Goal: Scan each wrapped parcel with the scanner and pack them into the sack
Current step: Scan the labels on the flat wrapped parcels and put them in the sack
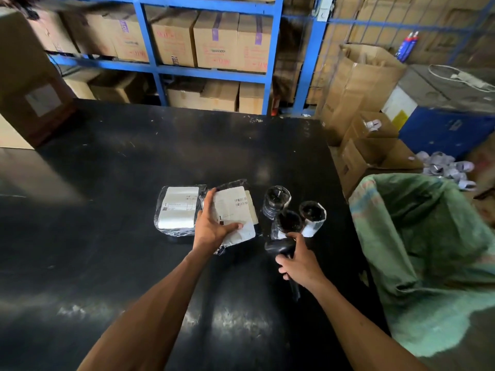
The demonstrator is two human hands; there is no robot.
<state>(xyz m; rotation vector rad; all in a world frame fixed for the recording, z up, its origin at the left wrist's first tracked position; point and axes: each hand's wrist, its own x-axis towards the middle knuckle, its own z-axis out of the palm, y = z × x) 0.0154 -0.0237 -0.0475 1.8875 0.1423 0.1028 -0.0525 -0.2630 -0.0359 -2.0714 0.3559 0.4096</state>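
Observation:
My left hand [213,226] grips a flat wrapped parcel [234,210] with a white barcode label, tilted up off the black table [134,170]. Left of it lies a second flat parcel [176,210] with a white label. My right hand [297,261] holds the black scanner [280,247] by its handle, its head facing the parcels. Three wrapped cylindrical parcels stand just beyond the scanner: one at the back [276,200], one in the middle [288,222], one at the right [312,216]. The green woven sack [428,236] hangs open at the table's right side.
Blue shelving [214,73] stacked with cardboard boxes runs behind the table. Open cartons [372,145] and scattered white scraps [447,167] sit on the floor at the right, beyond the sack. A large brown box [26,76] stands at the far left.

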